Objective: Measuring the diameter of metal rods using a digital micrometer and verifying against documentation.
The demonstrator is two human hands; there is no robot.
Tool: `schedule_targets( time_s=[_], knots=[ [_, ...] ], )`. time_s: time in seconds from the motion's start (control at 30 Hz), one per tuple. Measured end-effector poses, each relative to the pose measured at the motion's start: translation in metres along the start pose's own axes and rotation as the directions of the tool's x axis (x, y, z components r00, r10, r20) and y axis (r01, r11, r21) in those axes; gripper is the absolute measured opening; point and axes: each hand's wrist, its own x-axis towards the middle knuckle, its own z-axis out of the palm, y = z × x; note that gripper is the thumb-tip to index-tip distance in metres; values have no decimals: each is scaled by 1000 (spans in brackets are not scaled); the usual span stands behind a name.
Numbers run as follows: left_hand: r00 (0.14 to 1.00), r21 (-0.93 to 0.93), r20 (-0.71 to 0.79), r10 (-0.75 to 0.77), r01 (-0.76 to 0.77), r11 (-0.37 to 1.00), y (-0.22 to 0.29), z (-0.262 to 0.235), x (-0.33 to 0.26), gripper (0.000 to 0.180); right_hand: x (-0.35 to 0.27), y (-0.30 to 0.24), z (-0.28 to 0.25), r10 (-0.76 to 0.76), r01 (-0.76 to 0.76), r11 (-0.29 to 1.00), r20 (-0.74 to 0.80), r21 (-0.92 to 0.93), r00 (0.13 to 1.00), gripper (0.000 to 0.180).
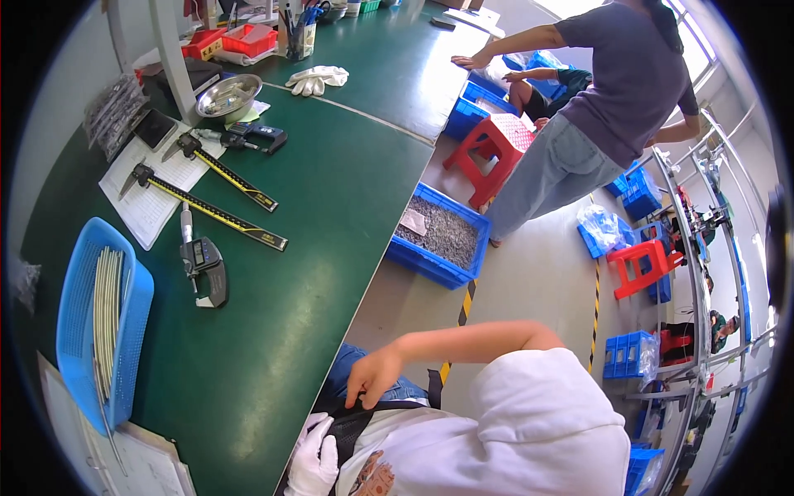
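Black mesh [353,426] is what I have both hands on, at the waist by the near edge of the counter [273,331], between blue jeans [401,388] and a white shirt [529,422]. My right hand [374,376], bare, comes down on its far side with fingers bent and narrow at the dark edge; I cannot tell if they truly grip it. My left hand [314,465], in a white glove, lies nearer against the mesh, fingers curled, and I cannot tell whether they hold any of it. On the left of the counter I see a blue basket [143,285] of thin pale rods [106,310]. Farther off, a micrometer [199,255] lies beside a long caliper [215,207], with a shorter caliper [227,174] beyond; both calipers lie partly on a paper sheet [142,221]. Farther still are a second micrometer [246,129], a metal bowl [251,87] of small pieces and a loose white glove [318,80]. On the floor, right of the counter, a blue bin [426,260] holds small grey parts, near a red stool [509,132]. Beyond it a co-worker in a grey top [624,74] stands with one hand [471,61] on the counter's far part.
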Motion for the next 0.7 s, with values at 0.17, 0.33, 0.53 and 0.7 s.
schedule_targets(
  time_s=[0.17,0.33,0.53,0.7],
  knots=[
    [986,233,-158,-45,82,969,7,0,-10,23,2,-51,26,-4,-217,768,-344,-602,939,30],
    [975,137,-196,-105,134,982,7,3,-6,28,-21,-48,16,75,-324,803,-454,-500,888,35],
    [907,290,-394,-149,276,916,2,5,-24,26,-16,-65,34,178,-503,675,-543,-539,821,26],
    [924,303,-354,-147,262,916,-7,3,-27,21,-8,-52,28,74,-410,668,-493,-621,867,23]
  ],
)
